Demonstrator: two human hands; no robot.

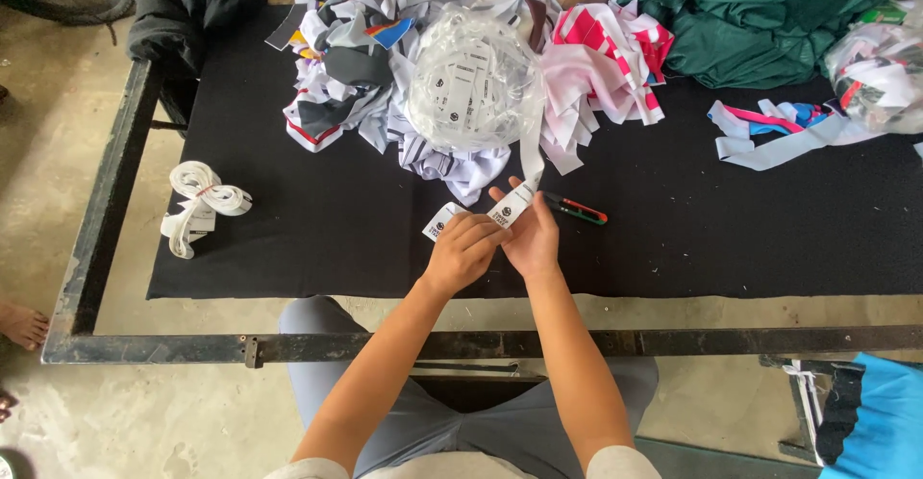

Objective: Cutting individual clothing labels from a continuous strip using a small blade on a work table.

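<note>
Label strip [512, 205]: thin, limp, light, running from the bag [473, 80] toward the worktop's [288, 248] near edge; both hands, left [460, 251] and right [532, 239], are pinching its free end.

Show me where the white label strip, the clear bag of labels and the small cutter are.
white label strip [512, 205], head view, on the end held between both hands
clear bag of labels [473, 80], head view, on its middle
small cutter [577, 211], head view, on its body
</note>
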